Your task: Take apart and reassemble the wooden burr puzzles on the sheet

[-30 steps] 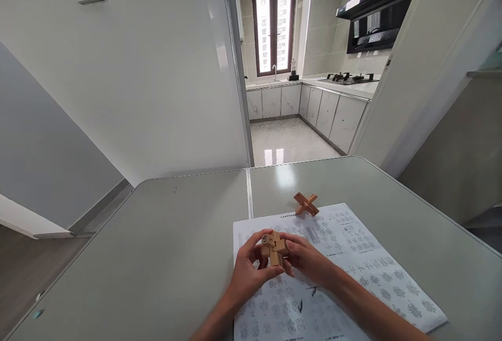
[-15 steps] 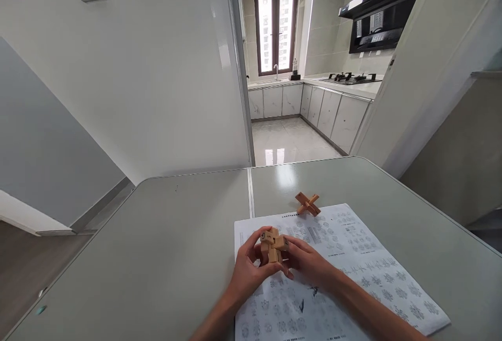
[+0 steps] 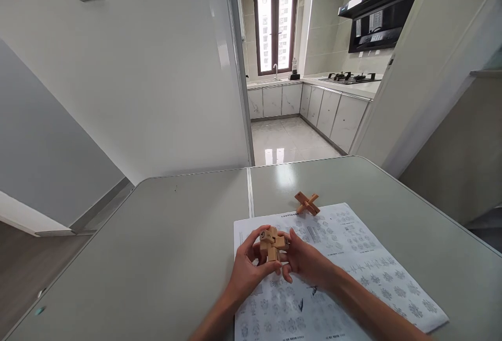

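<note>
An interlocking puzzle of light wooden blocks (image 3: pixel 272 242) with dark marks on some block ends is held above a printed sheet (image 3: pixel 376 247). My left hand (image 3: pixel 249 262) grips it from the left, fingers over the far side and thumb along the near lower edge. By its right end is my right hand (image 3: pixel 308 262), fingers loosely curved and spread apart. Whether its fingertips touch the blocks I cannot tell. Beyond the hands, a darker crossed wooden piece (image 3: pixel 307 203) rests at the sheet's far edge.
A grey-green table (image 3: pixel 188 247) with a pale seam (image 3: pixel 250 194) carries the sheet, which shows rows of small puzzle drawings. A white wall (image 3: pixel 157 79) stands behind the table. Past a doorway is a kitchen with a stove (image 3: pixel 351 78) and a window (image 3: pixel 276 27).
The right hand's fingers have loosened and spread beside the puzzle's right end. The left hand keeps its hold, almost still. The crossed wooden piece and the sheet lie as before.
</note>
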Tool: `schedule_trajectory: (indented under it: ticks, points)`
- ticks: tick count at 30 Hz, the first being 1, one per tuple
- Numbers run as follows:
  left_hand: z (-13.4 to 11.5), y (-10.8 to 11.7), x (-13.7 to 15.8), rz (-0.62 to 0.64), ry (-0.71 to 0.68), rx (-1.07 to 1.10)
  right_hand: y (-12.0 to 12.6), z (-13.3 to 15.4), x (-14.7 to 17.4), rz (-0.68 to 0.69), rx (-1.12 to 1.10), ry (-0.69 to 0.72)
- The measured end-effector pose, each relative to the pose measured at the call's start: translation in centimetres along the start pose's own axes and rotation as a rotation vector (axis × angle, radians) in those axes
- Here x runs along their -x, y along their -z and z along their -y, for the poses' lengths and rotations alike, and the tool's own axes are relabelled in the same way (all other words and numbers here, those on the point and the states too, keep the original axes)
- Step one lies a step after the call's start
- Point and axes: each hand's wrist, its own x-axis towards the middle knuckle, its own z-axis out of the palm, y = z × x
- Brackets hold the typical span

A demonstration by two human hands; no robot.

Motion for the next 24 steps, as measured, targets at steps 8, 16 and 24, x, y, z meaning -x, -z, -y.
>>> schedule_trajectory:
  ticks: [8, 16, 24]
  points:
    - [-0.2, 0.1, 0.1, 0.005, -0.025, -0.076, 0.7, 0.0, 0.5, 0.052, 0.016, 0.065]
    - [-0.1, 0.7, -0.4, -0.067, -0.049, 0.074, 1.6, -0.3, 0.4, -0.058, 0.165, 0.085]
    - [0.0, 1.2, -0.8, -0.144, -0.01, 0.193, 0.9, -0.5, 0.4, -0.45, 1.116, 0.375]
